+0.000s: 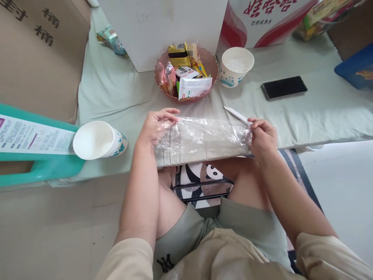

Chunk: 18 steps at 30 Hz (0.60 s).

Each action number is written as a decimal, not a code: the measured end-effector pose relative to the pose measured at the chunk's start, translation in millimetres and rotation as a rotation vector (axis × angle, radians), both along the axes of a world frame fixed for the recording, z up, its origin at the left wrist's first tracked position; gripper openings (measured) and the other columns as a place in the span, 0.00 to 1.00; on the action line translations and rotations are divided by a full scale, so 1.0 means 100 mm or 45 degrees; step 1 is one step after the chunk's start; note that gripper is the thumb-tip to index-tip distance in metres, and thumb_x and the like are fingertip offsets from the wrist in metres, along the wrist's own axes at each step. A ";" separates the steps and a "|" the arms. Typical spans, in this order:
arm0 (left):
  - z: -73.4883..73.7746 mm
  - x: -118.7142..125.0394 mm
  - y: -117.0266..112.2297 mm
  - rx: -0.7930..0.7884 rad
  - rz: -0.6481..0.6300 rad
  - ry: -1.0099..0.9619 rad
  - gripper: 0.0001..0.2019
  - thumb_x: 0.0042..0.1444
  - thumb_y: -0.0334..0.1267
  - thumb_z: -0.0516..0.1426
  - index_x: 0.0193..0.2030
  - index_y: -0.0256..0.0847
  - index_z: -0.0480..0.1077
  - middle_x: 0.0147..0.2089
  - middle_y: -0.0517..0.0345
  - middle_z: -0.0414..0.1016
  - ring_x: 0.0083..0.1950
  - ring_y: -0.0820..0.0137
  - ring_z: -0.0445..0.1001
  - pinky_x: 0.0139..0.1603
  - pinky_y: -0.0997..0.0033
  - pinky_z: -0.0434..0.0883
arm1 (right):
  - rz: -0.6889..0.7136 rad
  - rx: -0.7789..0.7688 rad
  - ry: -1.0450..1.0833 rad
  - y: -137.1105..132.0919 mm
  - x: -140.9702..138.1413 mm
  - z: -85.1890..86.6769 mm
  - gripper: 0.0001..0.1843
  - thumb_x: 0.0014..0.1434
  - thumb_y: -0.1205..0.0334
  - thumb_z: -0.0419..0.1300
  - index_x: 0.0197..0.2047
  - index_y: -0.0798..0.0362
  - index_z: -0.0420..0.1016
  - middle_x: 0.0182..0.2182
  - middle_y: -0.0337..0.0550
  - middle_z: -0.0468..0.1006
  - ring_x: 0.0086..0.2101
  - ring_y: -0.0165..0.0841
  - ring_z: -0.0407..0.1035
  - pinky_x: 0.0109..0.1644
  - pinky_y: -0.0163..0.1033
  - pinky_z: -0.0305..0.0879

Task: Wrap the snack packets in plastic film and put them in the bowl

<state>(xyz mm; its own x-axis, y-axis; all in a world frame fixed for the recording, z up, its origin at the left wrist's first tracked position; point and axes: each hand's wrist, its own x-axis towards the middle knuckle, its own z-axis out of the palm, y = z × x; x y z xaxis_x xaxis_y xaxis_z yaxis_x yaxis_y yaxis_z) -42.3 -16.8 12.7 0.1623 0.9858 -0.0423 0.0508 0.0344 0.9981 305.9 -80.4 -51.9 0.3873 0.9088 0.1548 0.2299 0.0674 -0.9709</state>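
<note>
Together, left hand [154, 126] and right hand [264, 134] pinch one plastic film [204, 138] — two paper cups [118, 144] [230, 76] nearby.

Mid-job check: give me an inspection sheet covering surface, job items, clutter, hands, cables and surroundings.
Surface: pale green cloth, wrinkled.
Job items: crinkled clear plastic film, spread between both hands.
Clutter: translucent pink round bowl holding wrapped snacks; white, blue-printed paper cup beside it; black-screened rectangular phone; slim white stick.
Hands: left hand and right hand each grip the film.
Cables: nothing seen.
Surroundings: brown cardboard box at left; white-and-red printed box behind.
</note>
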 end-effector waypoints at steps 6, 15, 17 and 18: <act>-0.03 -0.04 0.00 -0.037 -0.094 0.075 0.09 0.44 0.38 0.71 0.32 0.37 0.80 0.54 0.49 0.78 0.47 0.65 0.79 0.53 0.57 0.77 | 0.201 -0.136 -0.005 -0.04 0.01 0.03 0.31 0.58 0.54 0.61 0.64 0.39 0.59 0.60 0.49 0.70 0.36 0.35 0.77 0.37 0.46 0.77; 0.01 -0.14 0.04 -0.524 0.003 -0.249 0.15 0.61 0.48 0.57 0.50 0.46 0.73 0.47 0.51 0.77 0.42 0.62 0.81 0.42 0.57 0.81 | 0.138 -0.128 -0.311 -0.29 -0.11 0.13 0.30 0.55 0.60 0.63 0.60 0.43 0.63 0.53 0.48 0.70 0.28 0.27 0.68 0.32 0.40 0.74; 0.01 -0.13 0.02 -0.533 -0.030 -0.241 0.17 0.59 0.50 0.59 0.52 0.46 0.72 0.46 0.52 0.77 0.42 0.62 0.81 0.43 0.57 0.81 | 0.164 -0.184 -0.352 -0.46 -0.18 0.13 0.29 0.56 0.60 0.62 0.60 0.43 0.62 0.54 0.48 0.70 0.28 0.27 0.68 0.29 0.38 0.72; 0.00 -0.12 0.01 -0.499 -0.043 -0.212 0.18 0.57 0.46 0.62 0.53 0.47 0.72 0.47 0.52 0.77 0.42 0.63 0.81 0.43 0.59 0.80 | 0.192 -0.206 -0.376 -0.56 -0.21 0.13 0.28 0.57 0.60 0.61 0.61 0.42 0.62 0.53 0.47 0.70 0.29 0.27 0.69 0.28 0.37 0.71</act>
